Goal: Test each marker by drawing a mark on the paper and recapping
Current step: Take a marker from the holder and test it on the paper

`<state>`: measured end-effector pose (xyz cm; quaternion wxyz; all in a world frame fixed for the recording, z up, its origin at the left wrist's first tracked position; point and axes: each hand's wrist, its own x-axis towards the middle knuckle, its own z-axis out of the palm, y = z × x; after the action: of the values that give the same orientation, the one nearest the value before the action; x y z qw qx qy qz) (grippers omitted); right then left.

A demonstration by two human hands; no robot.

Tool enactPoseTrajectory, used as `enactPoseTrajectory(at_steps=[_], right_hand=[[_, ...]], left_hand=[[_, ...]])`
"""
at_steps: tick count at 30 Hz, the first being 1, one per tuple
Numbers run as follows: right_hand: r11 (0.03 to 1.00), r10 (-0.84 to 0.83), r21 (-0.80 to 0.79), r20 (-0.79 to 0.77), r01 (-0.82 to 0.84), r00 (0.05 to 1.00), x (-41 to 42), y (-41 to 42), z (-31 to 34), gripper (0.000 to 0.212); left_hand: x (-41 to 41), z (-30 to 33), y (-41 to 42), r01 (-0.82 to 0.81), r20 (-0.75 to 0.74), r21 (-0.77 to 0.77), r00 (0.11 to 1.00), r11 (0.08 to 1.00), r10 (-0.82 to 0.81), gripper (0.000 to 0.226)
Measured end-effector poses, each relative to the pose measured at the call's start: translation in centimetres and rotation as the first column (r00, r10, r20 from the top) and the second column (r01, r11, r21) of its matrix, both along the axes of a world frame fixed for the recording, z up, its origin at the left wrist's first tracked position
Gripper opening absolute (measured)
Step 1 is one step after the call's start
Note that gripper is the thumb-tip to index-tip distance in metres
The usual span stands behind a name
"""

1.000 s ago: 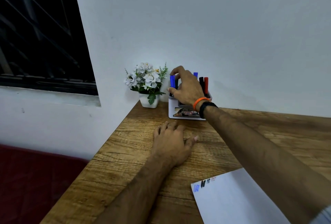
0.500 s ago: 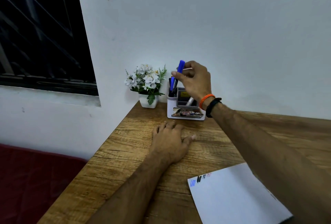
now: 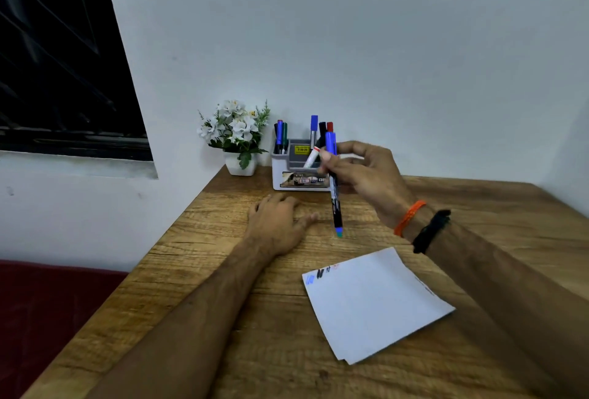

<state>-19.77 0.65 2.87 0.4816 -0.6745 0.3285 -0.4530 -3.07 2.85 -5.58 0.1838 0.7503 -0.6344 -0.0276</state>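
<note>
My right hand (image 3: 366, 175) holds a blue marker (image 3: 334, 194) upright in the air, its blue cap at the top and a blue end at the bottom, in front of the white pen holder (image 3: 287, 175). The holder stands against the wall with several capped markers (image 3: 314, 127) sticking out. My left hand (image 3: 277, 223) lies flat on the wooden desk (image 3: 223, 335), fingers spread, holding nothing. A white sheet of paper (image 3: 376, 303) lies near my right forearm, with blue, black and faint red marks at its upper-left corner (image 3: 318, 276).
A small white pot of white flowers (image 3: 237, 137) stands left of the holder in the desk's corner. The desk's left edge drops to a red seat (image 3: 47, 319). A dark window (image 3: 57, 63) is on the left wall.
My right hand has lifted the blue marker out of the holder and drawn it back toward me, over the desk. The left hand has stayed flat.
</note>
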Motion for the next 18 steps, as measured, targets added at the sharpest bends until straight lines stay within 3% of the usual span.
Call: enactPoseTrajectory(at_steps=[2, 4, 6, 8, 10, 14, 18], right_hand=[[1.000, 0.006, 0.024, -0.024, -0.005, 1.000, -1.6, 1.0, -0.9, 0.023], [1.000, -0.011, 0.001, -0.077, 0.011, 0.997, -2.9, 2.0, -1.9, 0.022], [0.999, -0.033, -0.022, -0.128, 0.030, 0.991, -4.0, 2.5, -2.8, 0.026], [0.998, -0.044, -0.043, -0.186, 0.036, 0.982, -4.6, 2.7, -3.4, 0.034], [0.999, -0.036, -0.046, -0.223, 0.026, 0.974, -4.8, 2.6, -3.8, 0.040], [0.999, -0.025, -0.047, -0.276, 0.012, 0.961, -4.6, 2.5, -3.9, 0.046], [0.999, 0.045, -0.004, -0.434, -0.052, 0.900, -5.5, 2.1, -3.6, 0.042]], left_hand=[[-0.4, 0.6, 0.3, 0.021, -0.059, -0.109, 0.998, 0.994, -0.028, 0.054], [-1.2, 1.6, 1.0, 0.037, -0.259, -0.232, 0.961, 0.972, -0.098, 0.037], [-2.2, 2.6, 1.7, 0.064, -0.519, -0.312, 0.824, 0.948, -0.227, 0.033], [-3.1, 3.5, 2.4, 0.108, -0.669, -0.349, 0.667, 0.931, -0.328, 0.037], [-3.8, 3.8, 3.0, 0.152, -0.709, -0.362, 0.596, 0.920, -0.377, 0.032], [-3.9, 4.0, 3.5, 0.176, -0.705, -0.388, 0.575, 0.905, -0.415, 0.016], [-2.9, 4.0, 3.2, 0.039, -0.789, -0.379, 0.507, 0.924, -0.345, 0.014]])
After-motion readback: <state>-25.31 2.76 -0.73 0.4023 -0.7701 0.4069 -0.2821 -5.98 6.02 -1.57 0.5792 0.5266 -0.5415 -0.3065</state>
